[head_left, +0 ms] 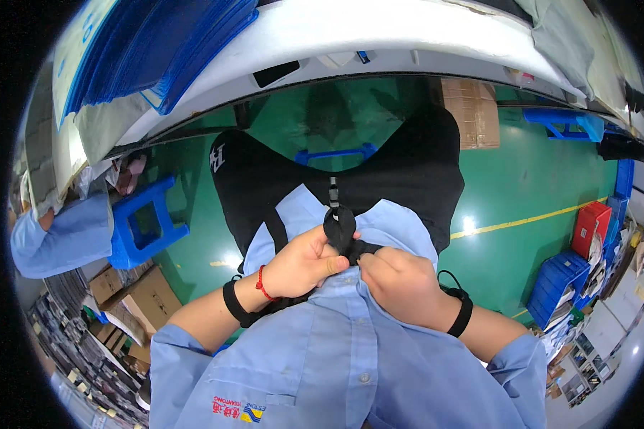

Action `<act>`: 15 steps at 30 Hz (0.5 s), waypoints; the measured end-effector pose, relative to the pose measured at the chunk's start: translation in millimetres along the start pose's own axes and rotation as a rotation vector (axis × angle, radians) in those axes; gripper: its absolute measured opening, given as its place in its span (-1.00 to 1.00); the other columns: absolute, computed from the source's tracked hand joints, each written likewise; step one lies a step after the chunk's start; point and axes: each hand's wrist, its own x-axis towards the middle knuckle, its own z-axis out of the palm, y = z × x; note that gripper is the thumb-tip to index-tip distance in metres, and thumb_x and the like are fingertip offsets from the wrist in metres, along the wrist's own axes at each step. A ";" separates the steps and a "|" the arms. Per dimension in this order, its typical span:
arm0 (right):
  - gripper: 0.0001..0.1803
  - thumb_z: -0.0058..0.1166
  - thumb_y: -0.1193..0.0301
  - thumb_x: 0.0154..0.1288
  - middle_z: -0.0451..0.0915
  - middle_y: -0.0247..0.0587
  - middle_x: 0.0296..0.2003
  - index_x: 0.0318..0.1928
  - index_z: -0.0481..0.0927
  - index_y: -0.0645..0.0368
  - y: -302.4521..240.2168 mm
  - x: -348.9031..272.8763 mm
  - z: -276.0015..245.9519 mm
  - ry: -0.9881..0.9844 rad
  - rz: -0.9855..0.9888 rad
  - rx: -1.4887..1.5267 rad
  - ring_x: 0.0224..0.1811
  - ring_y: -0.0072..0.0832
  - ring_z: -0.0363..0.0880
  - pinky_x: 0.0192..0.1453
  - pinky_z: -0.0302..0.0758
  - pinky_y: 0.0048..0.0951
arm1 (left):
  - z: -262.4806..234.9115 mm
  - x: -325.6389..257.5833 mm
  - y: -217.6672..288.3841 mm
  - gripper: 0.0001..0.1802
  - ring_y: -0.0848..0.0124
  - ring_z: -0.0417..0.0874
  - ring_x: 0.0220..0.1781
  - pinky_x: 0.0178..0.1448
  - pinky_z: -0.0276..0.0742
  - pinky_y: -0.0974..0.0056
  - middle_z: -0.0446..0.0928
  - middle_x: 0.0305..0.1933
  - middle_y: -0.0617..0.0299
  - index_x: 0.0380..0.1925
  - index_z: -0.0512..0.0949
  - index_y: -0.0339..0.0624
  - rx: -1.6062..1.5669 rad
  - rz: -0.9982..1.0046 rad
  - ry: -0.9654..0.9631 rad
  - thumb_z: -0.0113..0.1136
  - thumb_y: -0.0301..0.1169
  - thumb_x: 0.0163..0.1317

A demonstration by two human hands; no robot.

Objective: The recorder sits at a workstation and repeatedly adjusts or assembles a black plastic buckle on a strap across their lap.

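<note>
Black strap (366, 249), with a rounded loop (340, 229) beside a dark buckle (333, 194), sits at the shirt (293, 350) front. Left hand (300, 263): thumb and fingers closed on the loop. Right hand (402, 282): fingers curled on the strap. Shirt: blue cloth, red lettering (227, 407), yellow-and-blue emblem (252, 415).

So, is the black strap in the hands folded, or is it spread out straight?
Folded: the black strap curves into a rounded bundle at the left hand, with a part reaching the right hand.
</note>
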 end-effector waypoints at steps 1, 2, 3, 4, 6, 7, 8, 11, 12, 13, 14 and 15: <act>-0.81 0.12 0.50 0.00 0.39 -0.30 -0.52 -0.29 0.56 0.19 -0.6 -0.1 -0.7 -0.008 -0.020 -0.024 -0.55 -0.45 0.49 -0.51 0.44 -0.47 | 0.2 -0.6 -0.6 -0.59 0.73 0.22 -0.64 -0.54 0.15 0.55 0.29 -0.58 0.51 0.17 0.34 -0.18 -0.005 0.015 -0.009 0.10 -0.46 0.33; -0.80 0.11 0.50 -0.01 0.38 -0.30 -0.52 -0.28 0.56 0.19 -1.2 -0.2 -1.5 -0.017 -0.040 -0.048 -0.55 -0.47 0.49 -0.52 0.44 -0.49 | 0.6 -0.4 -0.5 -0.59 0.73 0.22 -0.64 -0.54 0.14 0.55 0.29 -0.59 0.52 0.17 0.34 -0.17 -0.008 0.015 -0.005 0.10 -0.44 0.34; -0.78 0.10 0.49 -0.02 0.38 -0.31 -0.52 -0.28 0.57 0.19 -2.0 -0.2 -2.5 -0.025 -0.060 -0.072 -0.55 -0.49 0.49 -0.52 0.43 -0.50 | 1.3 -0.2 -0.2 -0.60 0.73 0.22 -0.65 -0.54 0.14 0.54 0.29 -0.60 0.52 0.17 0.34 -0.17 -0.012 0.016 0.001 0.09 -0.43 0.34; -0.76 0.11 0.50 -0.02 0.37 -0.31 -0.52 -0.25 0.57 0.20 -3.3 0.5 -4.5 -0.047 -0.072 -0.097 -0.55 -0.49 0.49 -0.52 0.44 -0.51 | 1.8 0.3 0.0 -0.60 0.72 0.22 -0.65 -0.55 0.14 0.54 0.28 -0.61 0.52 0.17 0.34 -0.17 -0.016 0.016 0.004 0.09 -0.42 0.35; -0.71 0.12 0.50 -0.02 0.35 -0.31 -0.53 -0.20 0.57 0.21 -5.5 2.2 -8.0 -0.090 -0.098 -0.147 -0.54 -0.50 0.50 -0.52 0.44 -0.51 | -1.4 0.5 -1.9 -0.53 0.72 0.23 -0.67 -0.54 0.14 0.55 0.27 -0.67 0.53 0.20 0.32 -0.22 0.011 0.006 0.006 0.09 -0.28 0.36; -0.70 0.14 0.50 -0.01 0.39 -0.29 -0.51 -0.17 0.56 0.22 -3.6 1.3 -6.6 -0.084 -0.051 -0.060 -0.52 -0.46 0.51 -0.50 0.45 -0.50 | -3.1 -0.1 -2.4 -0.48 0.71 0.23 -0.68 -0.53 0.14 0.56 0.26 -0.70 0.53 0.22 0.31 -0.25 0.025 0.001 0.009 0.09 -0.21 0.36; -0.69 0.15 0.50 0.01 0.43 -0.26 -0.48 -0.15 0.56 0.23 -0.2 -0.5 -3.8 -0.078 -0.005 0.028 -0.50 -0.43 0.53 -0.49 0.46 -0.48 | -3.7 -1.0 -1.5 -0.48 0.71 0.23 -0.68 -0.53 0.14 0.56 0.26 -0.71 0.53 0.22 0.30 -0.25 0.033 0.004 0.006 0.09 -0.20 0.36; -0.68 0.21 0.50 0.05 0.53 -0.17 -0.39 -0.12 0.54 0.25 2.1 0.2 3.5 0.014 0.121 0.293 -0.44 -0.29 0.57 -0.43 0.49 -0.39 | -3.9 -2.1 0.6 -0.46 0.72 0.22 -0.69 -0.53 0.13 0.55 0.27 -0.72 0.52 0.23 0.28 -0.25 0.038 0.010 -0.010 0.07 -0.19 0.37; -0.68 0.23 0.50 0.06 0.57 -0.13 -0.36 -0.12 0.54 0.25 1.9 1.2 4.8 0.057 0.161 0.382 -0.42 -0.24 0.59 -0.41 0.50 -0.36 | -3.3 -1.4 0.5 -0.46 0.72 0.22 -0.69 -0.53 0.13 0.55 0.27 -0.72 0.51 0.24 0.28 -0.26 0.029 0.010 -0.019 0.07 -0.20 0.37; -0.68 0.24 0.50 0.07 0.58 -0.10 -0.34 -0.13 0.53 0.25 2.3 2.0 3.8 0.038 0.206 0.420 -0.42 -0.21 0.59 -0.40 0.50 -0.33 | -3.0 -1.1 0.4 -0.46 0.72 0.22 -0.69 -0.54 0.13 0.55 0.28 -0.71 0.51 0.24 0.27 -0.26 0.019 0.011 -0.028 0.07 -0.20 0.37; -0.69 0.25 0.50 0.07 0.60 -0.06 -0.33 -0.14 0.53 0.26 2.6 2.9 2.0 0.019 0.252 0.458 -0.41 -0.17 0.60 -0.39 0.50 -0.31 | -3.2 -1.2 0.7 -0.47 0.72 0.22 -0.69 -0.54 0.13 0.55 0.29 -0.70 0.51 0.24 0.27 -0.25 0.034 0.013 -0.029 0.06 -0.22 0.38; -0.69 0.26 0.50 0.08 0.61 -0.03 -0.32 -0.14 0.53 0.26 3.1 3.8 1.0 0.000 0.297 0.496 -0.40 -0.14 0.60 -0.38 0.50 -0.29 | -3.3 -1.5 1.4 -0.49 0.72 0.22 -0.69 -0.55 0.13 0.55 0.29 -0.70 0.51 0.24 0.27 -0.24 0.048 0.014 -0.030 0.05 -0.23 0.38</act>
